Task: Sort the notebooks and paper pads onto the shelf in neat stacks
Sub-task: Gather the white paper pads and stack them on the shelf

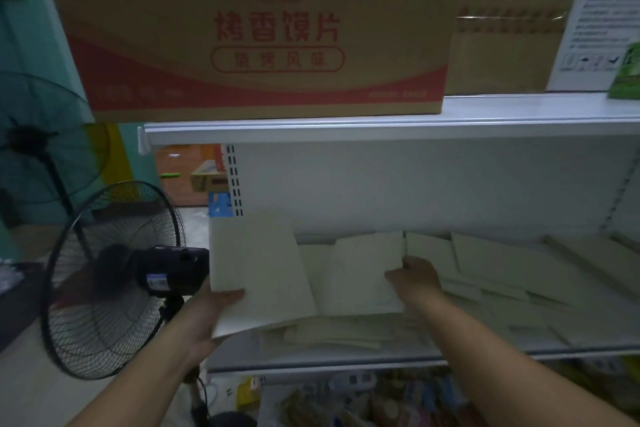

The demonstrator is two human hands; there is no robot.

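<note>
My left hand grips the lower left corner of a large pale notebook, held tilted above the left end of the white shelf. My right hand pinches the right edge of a second pale notebook that leans behind the first. Several more pale paper pads lie loosely overlapped across the shelf to the right. A flat pile of pads lies under the held ones.
A big cardboard box sits on the upper shelf right overhead. A black standing fan is close at the left, a teal fan behind it. Packaged goods fill the shelf below.
</note>
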